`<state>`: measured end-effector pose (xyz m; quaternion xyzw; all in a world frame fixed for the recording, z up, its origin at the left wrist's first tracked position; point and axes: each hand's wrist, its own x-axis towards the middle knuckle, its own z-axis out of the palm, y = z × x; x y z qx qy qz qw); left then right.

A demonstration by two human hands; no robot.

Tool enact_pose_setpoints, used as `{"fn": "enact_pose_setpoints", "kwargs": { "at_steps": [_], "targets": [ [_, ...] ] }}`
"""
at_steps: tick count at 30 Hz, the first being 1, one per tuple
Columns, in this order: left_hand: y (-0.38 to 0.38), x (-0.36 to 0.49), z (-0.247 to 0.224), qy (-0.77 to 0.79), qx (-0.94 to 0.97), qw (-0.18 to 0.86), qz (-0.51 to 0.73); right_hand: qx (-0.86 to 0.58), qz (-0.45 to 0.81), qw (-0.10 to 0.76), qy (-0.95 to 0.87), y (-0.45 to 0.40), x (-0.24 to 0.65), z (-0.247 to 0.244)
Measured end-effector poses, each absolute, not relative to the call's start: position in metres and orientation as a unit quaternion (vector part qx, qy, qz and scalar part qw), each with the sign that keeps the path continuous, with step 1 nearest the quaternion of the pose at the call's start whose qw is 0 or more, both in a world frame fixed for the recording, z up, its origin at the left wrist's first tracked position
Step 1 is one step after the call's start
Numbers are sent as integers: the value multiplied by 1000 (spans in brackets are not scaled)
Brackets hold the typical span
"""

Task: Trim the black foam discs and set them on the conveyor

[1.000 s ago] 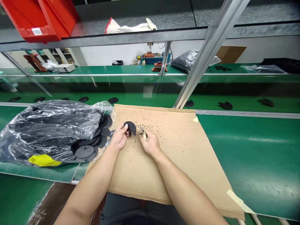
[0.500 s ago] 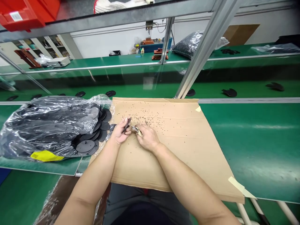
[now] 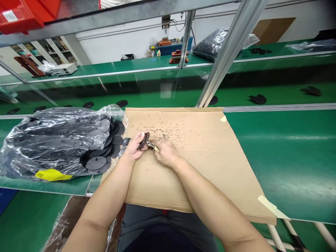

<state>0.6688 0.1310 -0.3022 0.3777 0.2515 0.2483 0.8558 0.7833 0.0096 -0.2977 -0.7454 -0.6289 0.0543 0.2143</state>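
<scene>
Black round plastic discs, at least two of them, are gripped in my left hand, tilted on edge. My right hand is closed around a pair of nippers with pale handles. The metal jaws point left and meet the edge of the discs; whether they bite on it cannot be made out. Beneath both hands lies a cardboard sheet, strewn with tiny black bits. To the left, a clear plastic bag spills more black discs towards the cardboard.
Behind the cardboard runs a green conveyor belt with black discs spaced along it. A slanted metal post rises at the cardboard's far edge. A red bin sits on the upper shelf. Tape marks the cardboard's near right corner.
The discs in my left hand have turned to show more of their flat face. The nippers' jaws stay close to their edge. The camera view has shifted slightly.
</scene>
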Motion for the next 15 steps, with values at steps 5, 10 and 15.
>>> {"fn": "enact_pose_setpoints", "kwargs": {
  "at_steps": [5, 10, 15],
  "targets": [
    [131, 670, -306, 242, 392, 851, 254, -738, 76, 213, -636, 8, 786, -294],
    [131, 671, -309, 238, 397, 845, 266, -754, 74, 188, -625, 10, 785, -290],
    [131, 672, -308, 251, 395, 843, 265, -764, 102, 167, -614, 9, 782, -286]
  ]
}}
